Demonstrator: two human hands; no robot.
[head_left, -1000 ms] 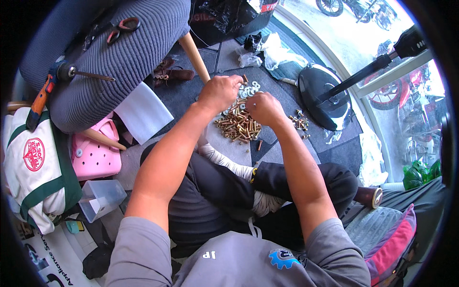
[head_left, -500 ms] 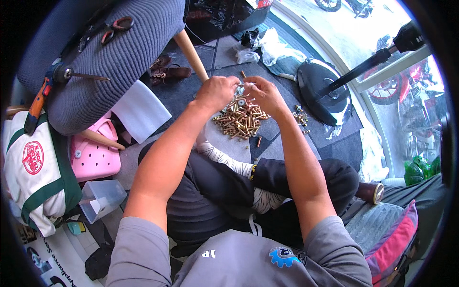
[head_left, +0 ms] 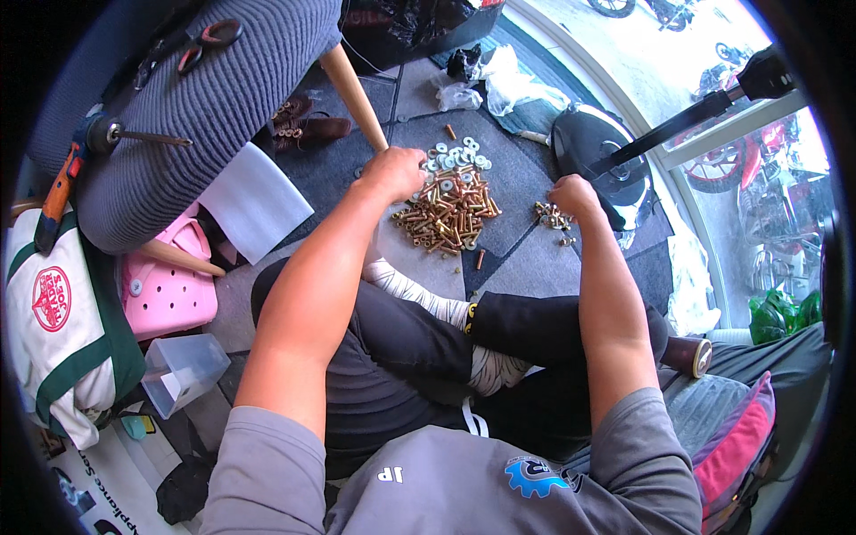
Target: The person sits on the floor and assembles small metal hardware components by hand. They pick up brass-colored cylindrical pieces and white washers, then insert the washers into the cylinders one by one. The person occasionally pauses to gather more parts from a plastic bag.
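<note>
Bolts [head_left: 455,218], washers [head_left: 457,157] and small metal bits [head_left: 551,215] on a grey floor [head_left: 526,267]

Left hand [head_left: 392,174] is at the upper left edge of the bolt heap, fingers curled and pointing toward the washers; whether they pinch anything cannot be told. Right hand [head_left: 575,194], well apart from the left, is bent over the small metal bits, its fingers curled down and mostly hidden, so its grip cannot be told either.

Between the hands, the brass-coloured bolts lie in a loose heap, with silver washers scattered along its far side and a few on top. One single bolt [head_left: 450,132] lies beyond the washers, and another [head_left: 481,259] lies just outside the near edge of the heap.

Nearer the body are crossed legs in dark trousers [head_left: 544,325] and white striped socks [head_left: 428,303]. To the right, just beyond the right hand, sits a round black base [head_left: 571,138] with a slanting pole.

On the left, a ribbed grey chair [head_left: 196,160] carries scissors [head_left: 220,33], and an orange and black drill [head_left: 64,187] lies at its edge. Below are a white sheet [head_left: 259,205], a pink clog [head_left: 169,299] and a clear bin [head_left: 187,361].
</note>
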